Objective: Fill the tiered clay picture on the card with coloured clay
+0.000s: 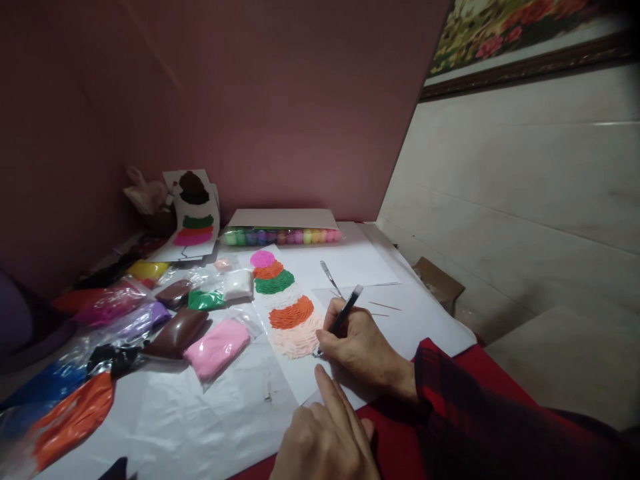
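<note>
My right hand (pixel 361 347) is closed round a black pen-like tool (pixel 346 311), whose tip touches the lower right edge of a clay picture (pixel 287 310) on a white sheet. The picture is a stack of textured bands: pink, orange, green, white, orange and pale peach. My left hand (pixel 325 437) is at the bottom centre and holds nothing. Its index finger stretches out onto the sheet's near corner while the other fingers curl. A red and black checked sleeve (pixel 480 413) covers my right arm.
Bags of clay lie to the left: pink (pixel 217 347), brown (pixel 176 333), green (pixel 206 300), white (pixel 239 283), orange (pixel 73 417), purple and yellow. A row of small coloured pots (pixel 283 236) and a sample picture (pixel 194 213) stand at the back wall. A metal tool (pixel 330 275) and thin sticks (pixel 385 305) lie on the paper.
</note>
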A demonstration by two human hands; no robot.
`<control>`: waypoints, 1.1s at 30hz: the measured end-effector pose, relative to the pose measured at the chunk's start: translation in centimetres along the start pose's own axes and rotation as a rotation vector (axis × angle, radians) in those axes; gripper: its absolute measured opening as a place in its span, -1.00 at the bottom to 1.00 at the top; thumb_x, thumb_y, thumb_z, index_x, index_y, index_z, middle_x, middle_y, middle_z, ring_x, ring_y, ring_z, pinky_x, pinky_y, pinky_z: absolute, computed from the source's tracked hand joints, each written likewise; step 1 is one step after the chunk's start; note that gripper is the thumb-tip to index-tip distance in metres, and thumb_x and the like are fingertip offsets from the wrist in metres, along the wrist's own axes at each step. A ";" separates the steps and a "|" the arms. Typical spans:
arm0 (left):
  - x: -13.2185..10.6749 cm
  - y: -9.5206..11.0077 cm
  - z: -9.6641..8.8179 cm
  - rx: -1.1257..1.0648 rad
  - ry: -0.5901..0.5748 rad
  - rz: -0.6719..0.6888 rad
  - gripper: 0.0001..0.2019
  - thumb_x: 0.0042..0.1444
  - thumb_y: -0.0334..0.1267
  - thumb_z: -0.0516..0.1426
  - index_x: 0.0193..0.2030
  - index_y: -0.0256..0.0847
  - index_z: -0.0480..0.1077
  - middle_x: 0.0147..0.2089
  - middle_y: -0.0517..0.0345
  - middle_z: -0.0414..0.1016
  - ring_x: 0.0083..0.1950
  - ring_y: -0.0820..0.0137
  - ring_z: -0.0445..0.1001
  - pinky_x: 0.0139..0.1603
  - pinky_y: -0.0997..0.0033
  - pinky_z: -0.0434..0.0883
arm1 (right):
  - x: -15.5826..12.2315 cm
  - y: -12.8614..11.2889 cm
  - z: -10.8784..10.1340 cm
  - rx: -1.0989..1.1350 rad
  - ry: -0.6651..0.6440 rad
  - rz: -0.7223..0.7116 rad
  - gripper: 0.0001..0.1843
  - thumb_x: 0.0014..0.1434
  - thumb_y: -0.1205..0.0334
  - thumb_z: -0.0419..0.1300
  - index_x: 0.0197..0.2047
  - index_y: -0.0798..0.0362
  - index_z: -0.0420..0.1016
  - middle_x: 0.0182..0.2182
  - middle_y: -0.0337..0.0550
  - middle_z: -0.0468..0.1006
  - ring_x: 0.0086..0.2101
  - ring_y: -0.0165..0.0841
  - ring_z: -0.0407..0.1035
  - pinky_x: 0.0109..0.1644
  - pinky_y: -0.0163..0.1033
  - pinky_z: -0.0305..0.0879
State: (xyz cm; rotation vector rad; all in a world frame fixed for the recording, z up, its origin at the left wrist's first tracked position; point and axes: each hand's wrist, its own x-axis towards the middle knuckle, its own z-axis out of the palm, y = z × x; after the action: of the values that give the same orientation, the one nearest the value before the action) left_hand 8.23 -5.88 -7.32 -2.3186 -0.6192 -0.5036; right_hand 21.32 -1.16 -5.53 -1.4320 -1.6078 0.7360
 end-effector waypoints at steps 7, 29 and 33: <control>-0.2 0.2 0.2 -0.001 -0.002 -0.016 -0.71 0.15 -0.30 0.08 -0.29 -0.54 0.54 -0.36 -0.46 0.54 -0.73 0.44 0.31 -0.79 0.52 0.23 | 0.0 0.2 0.2 -0.030 0.017 -0.005 -0.87 -0.02 0.41 0.08 -0.53 0.05 0.21 -0.63 -0.36 0.29 -0.57 -0.48 0.18 -0.49 -0.38 0.12; -0.2 0.2 0.3 -0.004 -0.007 -0.012 -0.71 0.15 -0.31 0.06 -0.28 -0.54 0.53 -0.35 -0.47 0.54 -0.72 0.44 0.32 -0.78 0.52 0.23 | 0.0 0.4 0.3 -0.025 0.027 0.013 -0.86 -0.01 0.39 0.07 -0.54 0.06 0.19 -0.64 -0.36 0.27 -0.58 -0.48 0.17 -0.52 -0.38 0.11; -0.2 0.1 0.2 -0.008 0.001 -0.010 -0.70 0.16 -0.33 0.04 -0.29 -0.53 0.54 -0.36 -0.45 0.54 -0.73 0.44 0.31 -0.79 0.51 0.23 | 0.0 0.3 0.2 -0.047 0.021 0.004 -0.86 -0.02 0.40 0.07 -0.54 0.06 0.18 -0.64 -0.36 0.25 -0.58 -0.49 0.15 -0.52 -0.38 0.11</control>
State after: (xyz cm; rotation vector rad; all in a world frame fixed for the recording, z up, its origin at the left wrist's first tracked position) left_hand 8.21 -5.90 -7.59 -2.3232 -0.6300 -0.5134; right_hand 21.24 -1.10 -5.89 -1.4718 -1.6162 0.6873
